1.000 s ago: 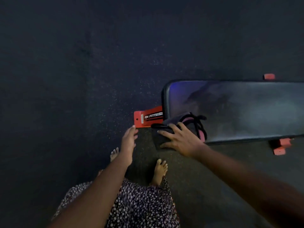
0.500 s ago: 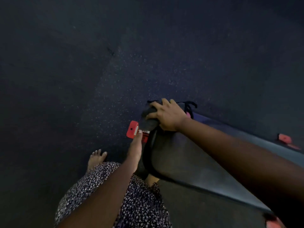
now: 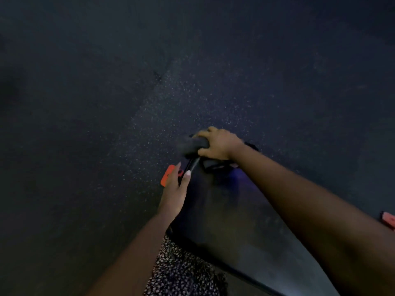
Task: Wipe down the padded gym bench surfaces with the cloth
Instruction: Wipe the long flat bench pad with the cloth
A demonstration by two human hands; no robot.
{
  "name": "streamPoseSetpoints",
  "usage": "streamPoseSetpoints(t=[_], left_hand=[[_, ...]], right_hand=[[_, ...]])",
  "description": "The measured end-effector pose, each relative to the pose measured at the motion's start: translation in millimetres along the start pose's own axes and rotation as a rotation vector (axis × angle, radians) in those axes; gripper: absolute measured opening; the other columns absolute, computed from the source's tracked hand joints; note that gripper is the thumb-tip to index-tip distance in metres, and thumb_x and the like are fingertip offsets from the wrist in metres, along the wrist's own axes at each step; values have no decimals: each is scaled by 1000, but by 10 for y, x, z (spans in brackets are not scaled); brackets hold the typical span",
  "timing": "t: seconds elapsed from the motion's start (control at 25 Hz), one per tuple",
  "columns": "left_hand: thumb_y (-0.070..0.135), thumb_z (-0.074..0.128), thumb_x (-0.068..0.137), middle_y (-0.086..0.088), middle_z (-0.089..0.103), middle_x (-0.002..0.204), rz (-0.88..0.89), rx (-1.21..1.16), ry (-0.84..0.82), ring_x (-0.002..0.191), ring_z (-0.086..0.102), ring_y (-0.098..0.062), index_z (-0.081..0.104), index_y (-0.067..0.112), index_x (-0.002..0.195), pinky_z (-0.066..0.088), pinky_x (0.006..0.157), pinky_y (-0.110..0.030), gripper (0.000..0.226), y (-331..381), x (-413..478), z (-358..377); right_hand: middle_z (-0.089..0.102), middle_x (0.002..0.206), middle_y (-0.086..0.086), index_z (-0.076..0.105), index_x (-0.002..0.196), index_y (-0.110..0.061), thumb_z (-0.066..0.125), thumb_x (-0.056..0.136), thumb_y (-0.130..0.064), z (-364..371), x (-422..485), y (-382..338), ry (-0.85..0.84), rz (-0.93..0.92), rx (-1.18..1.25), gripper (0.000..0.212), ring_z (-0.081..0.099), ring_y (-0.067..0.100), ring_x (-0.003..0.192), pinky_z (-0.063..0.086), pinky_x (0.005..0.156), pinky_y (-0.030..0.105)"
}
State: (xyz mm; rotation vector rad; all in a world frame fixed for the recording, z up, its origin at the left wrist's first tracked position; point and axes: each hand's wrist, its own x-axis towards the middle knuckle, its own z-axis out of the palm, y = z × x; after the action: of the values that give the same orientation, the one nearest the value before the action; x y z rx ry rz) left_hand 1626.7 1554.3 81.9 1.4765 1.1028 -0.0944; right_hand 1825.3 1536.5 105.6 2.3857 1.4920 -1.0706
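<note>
Now, right fingers: I see them curled over a bunched dark cloth, thumb tucked under it, holding it tight.
Right hand: sits knuckles up at the far end of the bench pad, pressing the cloth against the pad's end edge.
Cloth: blurred on my feed; it is bunched and hangs slightly past the pad's corner. A black cord loops out from beneath the wrist onto the pad, with a trace of pink beside it.
Left fingers: straight and close together, holding nothing, pointing away from me.
Left hand: lies along the pad's left end edge; I cannot tell whether it touches.
Bench pad: smooth black padded vinyl with a faint sheen and a bluish reflection near the right forearm. It runs from the cloth toward the lower right, under the right arm.
Frame end: an orange-red metal piece juts out from below the pad, partly behind the left fingertips.
Bench foot: another orange-red piece at the right edge of view, beyond the right forearm.
Floor: dark rubber flooring with pale specks fills the upper view; the room is dim.
Dress: dark fabric with a small pale print, low between the arms, just beside the pad's near edge.
</note>
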Motion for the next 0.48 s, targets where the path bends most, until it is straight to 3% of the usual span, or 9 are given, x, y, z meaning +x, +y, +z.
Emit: streamPoseSetpoints(t=[0.2,0.32,0.48], left_hand=[[39,42,94,3,25,151,423,425,-10,140,20,-11,23,23,145,18,115,-28,57,199,-129,77],[52,25,89,4,20,154,598,714,-102,143,7,-10,20,26,146,4,119,-36,63,284,-201,303],[56,13,84,1,18,155,742,902,-219,142,-4,-11,19,24,146,-10,114,-35,70,397,-210,767]], right_hand=[[51,131,10,33,140,-29,53,86,-48,137,-239,397,79,159,291,61,49,31,118,38,95,39],[48,134,12,31,140,-28,52,87,-47,294,-649,779,91,307,380,60,48,31,119,37,95,39],[44,136,11,27,142,-31,49,88,-50,582,-1268,1303,80,477,368,61,46,32,120,40,98,43]])
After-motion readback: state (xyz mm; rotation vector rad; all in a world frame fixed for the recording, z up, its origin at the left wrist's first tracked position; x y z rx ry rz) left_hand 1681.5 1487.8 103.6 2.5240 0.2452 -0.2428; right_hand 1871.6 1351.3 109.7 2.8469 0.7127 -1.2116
